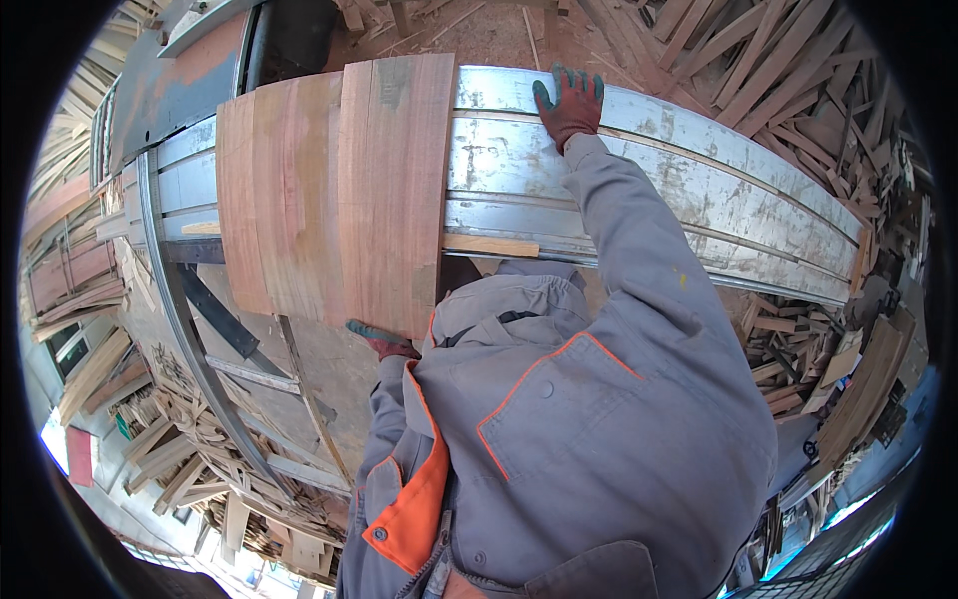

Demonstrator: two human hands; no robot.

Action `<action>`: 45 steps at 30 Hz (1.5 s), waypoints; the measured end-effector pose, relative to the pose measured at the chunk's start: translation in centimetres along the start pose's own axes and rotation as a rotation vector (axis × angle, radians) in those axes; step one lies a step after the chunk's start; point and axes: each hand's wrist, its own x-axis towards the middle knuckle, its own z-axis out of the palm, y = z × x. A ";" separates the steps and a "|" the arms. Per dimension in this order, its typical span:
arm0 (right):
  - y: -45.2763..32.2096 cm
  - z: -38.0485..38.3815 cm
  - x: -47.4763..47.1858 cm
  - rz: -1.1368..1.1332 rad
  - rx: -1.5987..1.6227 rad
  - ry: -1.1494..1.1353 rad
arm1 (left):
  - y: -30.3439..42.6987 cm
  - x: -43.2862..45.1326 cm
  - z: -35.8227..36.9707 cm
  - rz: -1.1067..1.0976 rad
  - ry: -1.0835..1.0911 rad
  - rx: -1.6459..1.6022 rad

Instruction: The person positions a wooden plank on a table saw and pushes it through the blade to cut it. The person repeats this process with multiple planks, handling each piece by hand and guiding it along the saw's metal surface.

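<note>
My left hand point(385, 342), in a red and green work glove, is at the near edge of a reddish-brown wooden panel point(393, 195). Its fingers point left along that edge; whether they grip it is hidden. A second wooden panel point(288, 202) of several joined strips lies directly to the left, and I cannot tell whether the two overlap. Both lie across a metal-topped bench point(516, 153) and overhang its near side. My right hand point(570, 105), gloved alike, rests with fingers spread on the bench's far metal strip, right of the panels, holding nothing.
A thin wooden batten point(490, 245) shows along the bench's near side. On the left stand a dark machine plate point(179, 93) and a metal frame point(176, 299). Scrap wood point(793, 67) is heaped at far right, with stacked offcuts point(786, 337) nearer and more wood lower left.
</note>
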 end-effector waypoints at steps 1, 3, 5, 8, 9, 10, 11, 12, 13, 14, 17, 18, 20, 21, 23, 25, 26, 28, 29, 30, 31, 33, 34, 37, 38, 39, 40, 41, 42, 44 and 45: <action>0.0 0.0 0.0 0.000 -0.013 -0.009 | 0.0 0.0 -0.1 -0.001 0.003 0.001; 0.0 0.0 0.0 0.006 -0.005 -0.013 | 0.0 0.0 -0.1 -0.005 0.003 0.003; -0.1 -0.1 0.0 0.011 -0.009 -0.023 | 0.0 0.0 -0.1 -0.007 0.004 0.003; -0.1 -0.2 0.0 0.015 -0.015 -0.042 | 0.0 0.1 0.1 -0.010 0.005 0.001; -0.1 -0.2 0.1 0.014 -0.017 -0.044 | 0.0 0.1 0.1 -0.007 0.005 0.006; -0.1 -0.2 0.1 0.014 -0.026 -0.051 | 0.0 0.1 0.2 -0.008 0.003 0.007; -0.1 -0.2 0.1 0.014 -0.018 -0.044 | 0.0 0.1 0.2 -0.011 0.002 0.007; -0.1 -0.2 0.1 0.014 -0.016 -0.042 | 0.0 0.1 0.3 -0.009 0.004 0.007; 0.0 -0.1 0.1 0.014 -0.015 -0.040 | 0.0 0.2 0.4 -0.012 -0.002 0.008; 0.0 -0.1 0.0 0.014 -0.015 -0.042 | 0.0 0.2 0.4 -0.012 -0.002 0.008; 0.1 0.1 0.1 0.011 -0.019 -0.040 | 0.0 0.2 0.4 -0.017 -0.007 0.006; 0.1 0.1 0.1 0.009 -0.024 -0.036 | 0.0 0.2 0.5 -0.018 -0.008 0.007; 0.1 0.1 0.1 0.007 -0.025 -0.037 | 0.0 0.2 0.4 -0.021 -0.009 0.006; 0.1 0.1 0.1 0.008 -0.021 -0.042 | 0.0 0.2 0.4 -0.021 -0.011 0.006; 0.1 0.0 0.1 0.011 -0.016 -0.048 | 0.0 0.2 0.4 -0.022 -0.013 0.004; 0.1 -0.1 0.1 0.014 -0.013 -0.049 | 0.0 0.2 0.4 -0.024 -0.015 0.007; 0.1 -0.1 0.1 0.015 -0.012 -0.051 | 0.0 0.2 0.4 -0.028 -0.016 0.006; 0.0 -0.2 0.1 0.016 -0.015 -0.057 | 0.0 0.2 0.4 -0.029 -0.015 0.008; 0.0 -0.2 0.1 0.019 -0.011 -0.053 | -0.1 0.1 0.3 -0.031 -0.018 0.007; 0.0 -0.3 0.1 0.020 -0.012 -0.051 | -0.1 0.2 0.3 -0.029 -0.016 0.007; -0.1 -0.3 0.1 0.022 -0.022 -0.058 | -0.1 0.1 0.3 -0.032 -0.016 0.005; -0.1 -0.3 0.1 0.024 -0.019 -0.058 | -0.1 0.1 0.3 -0.034 -0.016 0.005; -0.1 -0.3 0.1 0.022 -0.026 -0.057 | -0.1 0.1 0.2 -0.035 -0.016 0.004; -0.1 -0.4 0.2 0.026 -0.020 -0.056 | -0.1 0.1 0.2 -0.037 -0.016 0.002; -0.1 -0.4 0.2 0.025 -0.020 -0.054 | -0.1 0.2 0.1 -0.040 -0.014 0.001; -0.1 -0.4 0.2 0.024 -0.021 -0.053 | -0.2 0.2 0.1 -0.042 -0.015 -0.002; -0.1 -0.4 0.2 0.026 -0.033 -0.064 | -0.2 0.3 0.1 -0.043 -0.016 -0.003; -0.1 -0.4 0.1 0.023 -0.021 -0.051 | -0.2 0.3 0.1 -0.045 -0.017 -0.004; -0.1 -0.3 0.1 0.022 -0.021 -0.049 | -0.2 0.4 0.1 -0.046 -0.015 -0.006; 0.0 -0.2 0.0 0.018 -0.018 -0.042 | -0.3 0.5 0.3 -0.050 -0.017 -0.011; 0.0 -0.2 0.0 0.016 -0.016 -0.036 | -0.3 0.6 0.4 -0.052 -0.021 -0.012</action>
